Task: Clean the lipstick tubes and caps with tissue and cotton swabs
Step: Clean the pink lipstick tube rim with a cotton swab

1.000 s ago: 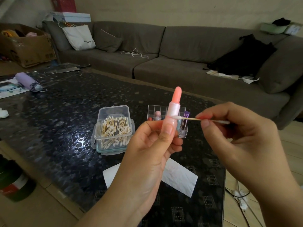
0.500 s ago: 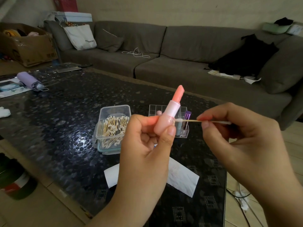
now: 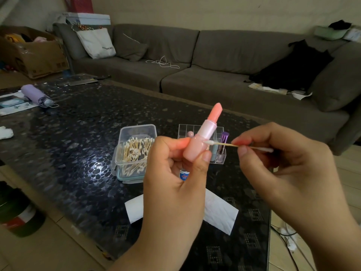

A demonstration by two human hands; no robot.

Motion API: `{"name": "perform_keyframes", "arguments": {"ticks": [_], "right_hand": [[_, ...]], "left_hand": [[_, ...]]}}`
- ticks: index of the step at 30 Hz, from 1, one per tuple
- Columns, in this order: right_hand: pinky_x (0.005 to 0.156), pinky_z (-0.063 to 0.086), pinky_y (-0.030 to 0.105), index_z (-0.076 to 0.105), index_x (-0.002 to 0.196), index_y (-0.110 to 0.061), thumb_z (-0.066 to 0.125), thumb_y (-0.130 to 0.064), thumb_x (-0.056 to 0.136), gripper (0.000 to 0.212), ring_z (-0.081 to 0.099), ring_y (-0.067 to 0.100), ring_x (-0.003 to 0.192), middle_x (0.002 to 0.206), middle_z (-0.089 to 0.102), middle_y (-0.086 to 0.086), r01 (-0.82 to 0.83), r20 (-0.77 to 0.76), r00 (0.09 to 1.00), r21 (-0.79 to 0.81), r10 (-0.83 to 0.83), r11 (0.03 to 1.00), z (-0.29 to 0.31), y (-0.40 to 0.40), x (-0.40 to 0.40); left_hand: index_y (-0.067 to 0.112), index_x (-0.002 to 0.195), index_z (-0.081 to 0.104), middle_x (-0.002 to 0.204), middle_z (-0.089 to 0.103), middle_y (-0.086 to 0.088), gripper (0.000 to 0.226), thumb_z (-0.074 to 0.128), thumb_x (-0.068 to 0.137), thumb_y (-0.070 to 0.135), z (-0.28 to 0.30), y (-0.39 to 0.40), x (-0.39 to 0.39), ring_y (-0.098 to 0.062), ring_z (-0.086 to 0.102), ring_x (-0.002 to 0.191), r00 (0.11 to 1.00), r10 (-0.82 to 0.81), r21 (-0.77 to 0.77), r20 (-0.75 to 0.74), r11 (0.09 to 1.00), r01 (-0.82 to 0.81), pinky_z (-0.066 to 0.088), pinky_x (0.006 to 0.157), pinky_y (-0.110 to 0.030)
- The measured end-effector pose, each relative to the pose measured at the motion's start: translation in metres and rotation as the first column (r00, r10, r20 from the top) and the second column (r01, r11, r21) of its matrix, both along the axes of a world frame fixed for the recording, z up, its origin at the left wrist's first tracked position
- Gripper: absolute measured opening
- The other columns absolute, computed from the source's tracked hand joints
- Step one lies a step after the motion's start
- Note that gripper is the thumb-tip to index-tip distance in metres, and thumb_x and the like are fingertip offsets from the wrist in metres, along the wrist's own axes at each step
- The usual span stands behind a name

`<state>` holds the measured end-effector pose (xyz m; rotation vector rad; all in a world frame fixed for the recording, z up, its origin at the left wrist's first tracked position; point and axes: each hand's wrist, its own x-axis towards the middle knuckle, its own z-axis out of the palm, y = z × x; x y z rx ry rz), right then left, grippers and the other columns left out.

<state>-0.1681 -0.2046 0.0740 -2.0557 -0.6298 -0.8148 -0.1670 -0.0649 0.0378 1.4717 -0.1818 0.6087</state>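
Left hand (image 3: 175,173) grips uncapped pink lipstick tube (image 3: 203,137), tilted right. Right hand (image 3: 281,163) pinches cotton swab (image 3: 234,145); swab tip touches tube body.

grey sofa (image 3: 214,75) behind worktop (image 3: 78,143) | white tote bag (image 3: 97,43) and black garment (image 3: 293,65) on sofa | cardboard box (image 3: 33,53) far left | purple folded umbrella (image 3: 36,94) on worktop

The lipstick (image 3: 203,137) now tilts right, no longer upright, and the swab (image 3: 222,143) tip touches lower, on its base
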Motion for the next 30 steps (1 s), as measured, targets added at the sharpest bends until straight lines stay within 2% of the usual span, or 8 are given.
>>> {"name": "perform_keyframes", "arguments": {"ticks": [6,9,14,17,22,26,30], "right_hand": [[0.050,0.042,0.024,0.065,0.084,-0.027,0.055,-0.027,0.084,0.010,0.054,0.015,0.059,0.070,0.058,-0.002,0.001,0.002,1.000,-0.014,-0.001,1.000,-0.0017,0.0026,0.0003],[0.048,0.041,0.026,0.064,0.081,-0.027,0.054,-0.028,0.083,0.010,0.051,0.016,0.055,0.066,0.056,0.000,-0.005,-0.017,1.000,0.006,0.005,1.000,-0.0016,0.0003,0.0007],[0.046,0.040,0.023,0.064,0.081,-0.027,0.055,-0.026,0.084,0.010,0.050,0.015,0.055,0.071,0.057,0.002,-0.020,-0.026,0.999,0.038,0.021,0.999,-0.0026,-0.0004,0.0018],[0.046,0.040,0.019,0.065,0.082,-0.028,0.056,-0.027,0.085,0.009,0.050,0.013,0.054,0.071,0.059,0.001,-0.042,-0.045,0.998,0.061,0.045,0.997,-0.0045,0.0007,0.0036],[0.045,0.039,0.016,0.063,0.082,-0.027,0.055,-0.030,0.084,0.009,0.051,0.015,0.054,0.074,0.058,0.004,-0.041,-0.076,0.996,0.056,0.045,0.998,-0.0049,-0.0024,0.0058],[0.043,0.035,0.011,0.063,0.079,-0.027,0.054,-0.031,0.083,0.011,0.048,0.014,0.050,0.070,0.057,0.005,-0.042,-0.097,0.994,0.086,0.050,0.995,-0.0046,-0.0050,0.0065],[0.042,0.035,0.011,0.063,0.078,-0.027,0.053,-0.032,0.084,0.012,0.048,0.017,0.050,0.069,0.056,0.007,-0.049,-0.099,0.993,0.091,0.058,0.995,-0.0037,-0.0038,0.0050]], "left_hand": [[0.031,0.084,0.058,0.089,0.068,0.014,0.016,0.067,0.072,0.035,0.0029,-0.0014,-0.0022,-0.005,0.065,0.081,1.000,-0.007,-0.032,-0.024,0.999,0.006,0.049,0.070,-0.014],[0.030,0.085,0.059,0.090,0.068,0.013,0.016,0.072,0.077,0.037,0.0018,-0.0008,-0.0018,-0.007,0.066,0.082,0.999,-0.029,-0.060,-0.036,0.998,0.026,0.048,0.069,-0.013],[0.026,0.088,0.061,0.086,0.070,0.007,0.020,0.064,0.074,0.041,0.0022,0.0005,-0.0013,-0.007,0.066,0.079,0.996,-0.065,-0.102,-0.055,0.993,0.059,0.049,0.068,-0.014],[0.021,0.091,0.063,0.079,0.068,0.005,0.030,0.060,0.075,0.047,0.0030,-0.0014,-0.0014,-0.004,0.064,0.071,0.987,-0.136,-0.160,-0.083,0.980,0.121,0.049,0.065,-0.013],[0.011,0.090,0.062,0.075,0.068,0.000,0.033,0.055,0.079,0.042,0.0020,-0.0039,0.0002,-0.010,0.062,0.065,0.944,-0.310,-0.287,-0.117,0.920,0.266,0.050,0.063,-0.023],[0.008,0.089,0.063,0.073,0.067,0.000,0.033,0.055,0.078,0.038,0.0041,-0.0046,0.0008,-0.012,0.062,0.063,0.925,-0.364,-0.375,-0.107,0.877,0.302,0.050,0.059,-0.021],[0.008,0.094,0.065,0.078,0.068,-0.003,0.037,0.054,0.079,0.040,0.0029,-0.0049,0.0010,-0.015,0.063,0.066,0.922,-0.370,-0.366,-0.116,0.879,0.307,0.050,0.061,-0.023]]}}
